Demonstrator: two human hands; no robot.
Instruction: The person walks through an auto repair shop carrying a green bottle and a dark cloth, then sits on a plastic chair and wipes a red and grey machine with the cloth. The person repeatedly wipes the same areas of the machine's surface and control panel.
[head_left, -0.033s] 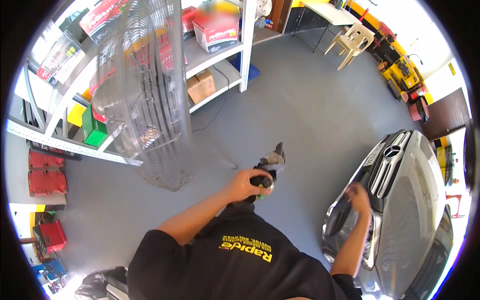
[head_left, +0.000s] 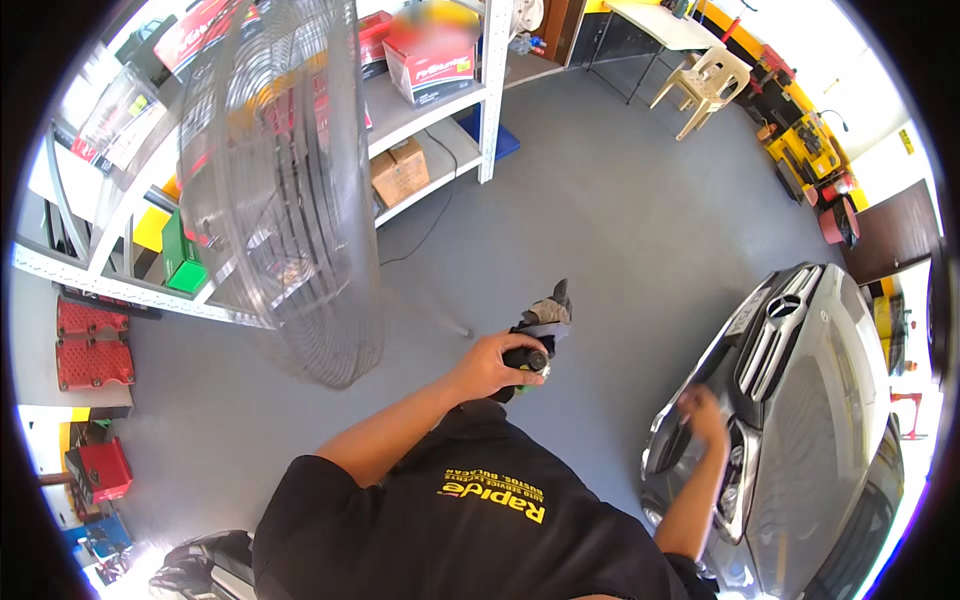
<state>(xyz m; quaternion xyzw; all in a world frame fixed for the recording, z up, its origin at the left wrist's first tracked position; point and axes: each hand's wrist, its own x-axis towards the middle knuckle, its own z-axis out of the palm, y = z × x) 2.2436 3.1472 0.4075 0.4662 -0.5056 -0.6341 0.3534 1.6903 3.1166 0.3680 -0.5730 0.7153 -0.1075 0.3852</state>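
Grey floor [head_left: 600, 230] runs between a silver car [head_left: 830, 400] at right and white shelving [head_left: 489, 110] at left, partly screened by a wire-caged fan [head_left: 300, 200]. 1 beige plastic armchair [head_left: 708, 82] stands beyond. The right hand [head_left: 703, 412] blurs before the car, finger closure unclear; the left hand [head_left: 488, 366] curls its fingers round a black tool [head_left: 528, 359] above the floor.

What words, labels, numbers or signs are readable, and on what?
Wording located, not copied:
Black shirt: yellow lettering, largest line legible.
Red-and-white box by the white shelf post: white lettering, legible.
Upper-left box: lettering blurred.
Grey car: round grille emblem; front plate too small to read.
Dark tool in left hand: none legible.
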